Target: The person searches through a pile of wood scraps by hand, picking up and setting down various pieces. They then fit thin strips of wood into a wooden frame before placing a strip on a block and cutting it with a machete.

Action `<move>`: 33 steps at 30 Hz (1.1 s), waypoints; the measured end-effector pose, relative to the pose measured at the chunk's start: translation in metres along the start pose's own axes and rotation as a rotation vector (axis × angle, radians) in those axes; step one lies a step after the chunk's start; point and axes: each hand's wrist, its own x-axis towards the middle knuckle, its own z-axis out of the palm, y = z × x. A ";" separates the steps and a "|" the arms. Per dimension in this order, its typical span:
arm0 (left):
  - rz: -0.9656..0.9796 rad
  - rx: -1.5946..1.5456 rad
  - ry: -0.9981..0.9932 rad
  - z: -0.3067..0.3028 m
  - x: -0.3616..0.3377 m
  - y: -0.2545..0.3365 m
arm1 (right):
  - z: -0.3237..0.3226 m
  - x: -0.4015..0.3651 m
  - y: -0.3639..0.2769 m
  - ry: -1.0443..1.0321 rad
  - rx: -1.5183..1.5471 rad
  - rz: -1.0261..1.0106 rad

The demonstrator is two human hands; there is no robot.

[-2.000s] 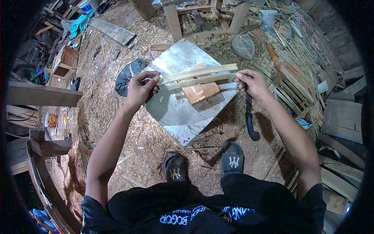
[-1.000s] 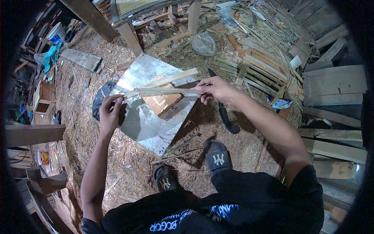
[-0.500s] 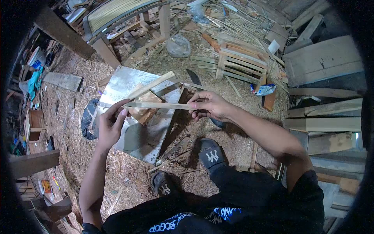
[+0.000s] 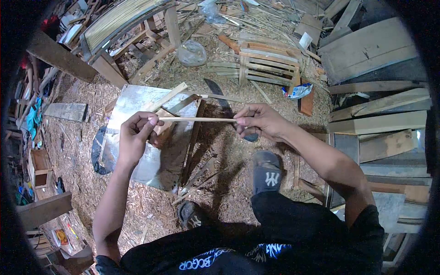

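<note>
Left hand [image 4: 135, 137], right hand [image 4: 259, 121]: strip [image 4: 197, 119] between.

The thin flat wooden strip [image 4: 197, 119] lies level between the two hands, with its left end in the left hand [image 4: 134, 137] and its right end in the right hand [image 4: 259, 120]. Under the strip and the left hand, the flat silver metal sheet [image 4: 130, 101] lies on the ground. A pale wooden stick [image 4: 167, 97] lies on its far part. The long dark knife [image 4: 214, 90] lies just right of the sheet. Farther back sits the slatted wooden crate [image 4: 268, 62], with the clear plastic bag [image 4: 191, 52] to its left.
</note>
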 end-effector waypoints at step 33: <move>-0.047 0.047 -0.028 0.054 0.052 0.001 | -0.349 0.025 0.009 0.818 -0.675 -0.118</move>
